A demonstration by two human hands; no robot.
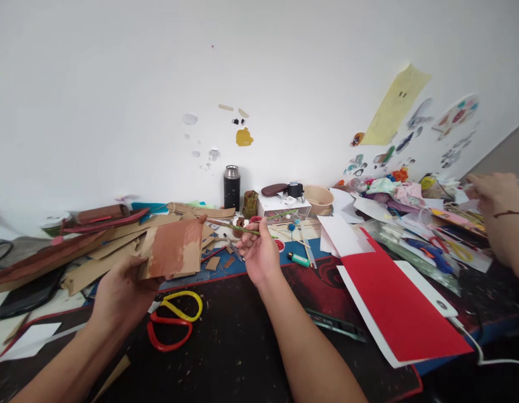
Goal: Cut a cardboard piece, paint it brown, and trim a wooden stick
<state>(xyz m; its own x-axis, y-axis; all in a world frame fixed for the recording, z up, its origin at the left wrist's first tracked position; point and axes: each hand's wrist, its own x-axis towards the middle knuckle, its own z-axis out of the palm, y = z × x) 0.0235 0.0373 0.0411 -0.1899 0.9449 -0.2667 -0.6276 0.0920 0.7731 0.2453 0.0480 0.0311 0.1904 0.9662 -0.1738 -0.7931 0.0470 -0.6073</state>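
Note:
My left hand (122, 288) grips a piece of cardboard (175, 246) by its lower left edge, holding it up off the desk. Reddish-brown paint covers much of its face, with bare tan left along the right side. Between the fingers of my right hand (261, 252) is a thin green-handled paintbrush (229, 225). Its brown-stained tip touches or nearly touches the cardboard's upper right corner. Scissors (175, 319) with one yellow and one red handle lie below the cardboard, blades partly hidden by my left hand.
A black thermos (232, 190) stands by the wall. Painted cardboard boats (53, 254) and scraps lie at left. A red sheet (397, 296), a white tablet-like device (427, 288) and a cutter knife (337, 326) are at right. Another person's hand (500, 212) reaches in at far right.

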